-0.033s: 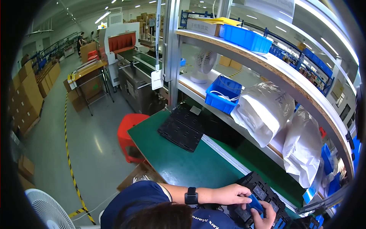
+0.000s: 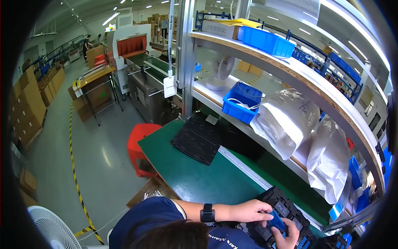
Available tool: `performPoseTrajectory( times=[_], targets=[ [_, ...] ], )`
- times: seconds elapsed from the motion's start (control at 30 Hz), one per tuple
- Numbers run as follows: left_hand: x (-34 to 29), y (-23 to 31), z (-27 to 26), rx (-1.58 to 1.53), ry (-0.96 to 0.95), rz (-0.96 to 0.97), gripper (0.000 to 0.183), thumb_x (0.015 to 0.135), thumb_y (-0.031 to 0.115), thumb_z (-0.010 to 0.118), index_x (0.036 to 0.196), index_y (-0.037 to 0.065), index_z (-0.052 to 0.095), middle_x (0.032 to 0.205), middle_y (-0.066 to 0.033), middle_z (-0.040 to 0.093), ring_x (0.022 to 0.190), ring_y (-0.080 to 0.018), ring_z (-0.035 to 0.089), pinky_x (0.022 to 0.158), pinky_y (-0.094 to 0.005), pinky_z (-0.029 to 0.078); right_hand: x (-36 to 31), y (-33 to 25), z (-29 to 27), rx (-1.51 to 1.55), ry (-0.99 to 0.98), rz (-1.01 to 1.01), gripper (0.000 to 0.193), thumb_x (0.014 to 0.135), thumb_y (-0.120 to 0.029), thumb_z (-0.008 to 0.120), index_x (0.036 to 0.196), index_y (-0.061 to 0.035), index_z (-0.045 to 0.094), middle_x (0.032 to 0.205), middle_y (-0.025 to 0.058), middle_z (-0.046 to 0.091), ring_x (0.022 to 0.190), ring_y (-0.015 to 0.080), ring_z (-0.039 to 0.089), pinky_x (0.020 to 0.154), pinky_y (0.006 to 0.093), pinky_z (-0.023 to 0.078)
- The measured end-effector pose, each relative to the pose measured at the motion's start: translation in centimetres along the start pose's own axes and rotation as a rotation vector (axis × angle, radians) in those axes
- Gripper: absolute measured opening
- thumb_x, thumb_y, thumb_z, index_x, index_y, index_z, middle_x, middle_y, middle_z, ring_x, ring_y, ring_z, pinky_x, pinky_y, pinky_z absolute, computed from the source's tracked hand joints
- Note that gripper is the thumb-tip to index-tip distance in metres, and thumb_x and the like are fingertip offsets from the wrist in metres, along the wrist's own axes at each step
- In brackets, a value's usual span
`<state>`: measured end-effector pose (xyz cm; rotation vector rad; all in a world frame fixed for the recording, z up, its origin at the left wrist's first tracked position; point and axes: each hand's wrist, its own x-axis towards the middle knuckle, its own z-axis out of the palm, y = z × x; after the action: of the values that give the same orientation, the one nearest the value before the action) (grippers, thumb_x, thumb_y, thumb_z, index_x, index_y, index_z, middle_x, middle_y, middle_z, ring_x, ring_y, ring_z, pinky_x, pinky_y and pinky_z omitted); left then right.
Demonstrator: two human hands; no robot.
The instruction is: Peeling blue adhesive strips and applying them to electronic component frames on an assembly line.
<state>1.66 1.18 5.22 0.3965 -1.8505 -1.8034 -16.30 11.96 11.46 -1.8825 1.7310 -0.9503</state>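
Fingers (image 2: 263, 206) of the left hand (image 2: 250, 211) pinch the left end of a small blue object (image 2: 278, 222); those of the right hand (image 2: 289, 237) grip its right side, the thumb on its near edge. The blue object sits tilted between both hands at the near right of the green tabletop (image 2: 195, 182); whether it touches anything beneath cannot be told. Just beyond it lies a black tray (image 2: 274, 195) holding dark rectangular pieces (image 2: 283, 208). A dark watch (image 2: 207, 213) circles the left wrist. At the tabletop's far left, a flat black panel (image 2: 197, 140) lies near one end of a metal rail (image 2: 244, 168), which runs toward the near right. Beyond the rail, a shelf (image 2: 201, 89) carries a white fan (image 2: 221, 68), a blue bin (image 2: 236, 109) with pale cable, and white plastic bags (image 2: 286, 120). A red stool (image 2: 141, 135) stands left of the tabletop.
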Motion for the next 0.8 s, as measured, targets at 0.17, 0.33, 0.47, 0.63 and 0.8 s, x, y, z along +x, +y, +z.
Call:
performPoseTrajectory(
  times=[0.17,0.33,0.47,0.63,0.8],
  targets=[
    [-0.1,0.1,0.2,0.094,0.084,0.019,0.041,0.09,0.033,0.056,0.061,0.005,0.049,0.05,-0.0012,0.054,0.045,-0.008,0.045,0.046,-0.0258,0.036,0.3,-2.3,-0.7,0.182,0.007,0.361,0.018,0.078,-0.004,0.066,0.094,0.0033,0.062,0.087,0.0092,0.064,0.08,0.0147,0.058,0.076,0.0267,0.045],
    [0.1,-1.1,-0.1,0.339,0.172,0.118,0.048,0.087,0.037,0.06,0.054,0.005,0.048,0.047,-0.0023,0.05,0.042,-0.0083,0.043,0.041,-0.0259,0.034,0.8,2.5,-1.4,0.304,0.663,0.202,0.01,0.087,-0.006,0.058,0.09,0.0021,0.062,0.08,0.005,0.061,0.073,0.011,0.056,0.065,0.0224,0.046],
    [-0.8,0.0,-1.5,0.215,0.245,-0.012,0.033,0.086,0.031,0.062,0.069,0.002,0.059,0.06,-0.0032,0.058,0.055,-0.0094,0.054,0.051,-0.0238,0.042,1.1,6.9,-4.5,0.412,0.691,0.194,0.008,0.088,-0.007,0.058,0.093,-0.0012,0.057,0.079,0.0035,0.058,0.064,0.0074,0.053,0.055,0.0187,0.042],
    [-1.7,-0.1,-1.7,0.122,0.353,0.144,0.025,0.087,0.025,0.061,0.095,0.002,0.06,0.094,-0.0065,0.062,0.089,-0.0139,0.058,0.076,-0.0268,0.048,-0.7,12.4,-6.4,0.168,0.509,0.274,0.023,0.087,-0.019,0.061,0.097,0.0006,0.055,0.08,0.0069,0.059,0.062,0.0183,0.057,0.055,0.0272,0.046],
    [-1.8,-0.5,-1.5,0.154,0.357,0.143,0.024,0.087,0.022,0.061,0.1,0.002,0.06,0.099,-0.0067,0.061,0.093,-0.0138,0.057,0.079,-0.0277,0.047,-0.7,18.6,-6.5,0.1,0.49,0.36,0.013,0.077,-0.005,0.065,0.079,-0.0029,0.052,0.058,-0.0011,0.048,0.044,0.0051,0.045,0.039,0.0187,0.034]
  ],
)
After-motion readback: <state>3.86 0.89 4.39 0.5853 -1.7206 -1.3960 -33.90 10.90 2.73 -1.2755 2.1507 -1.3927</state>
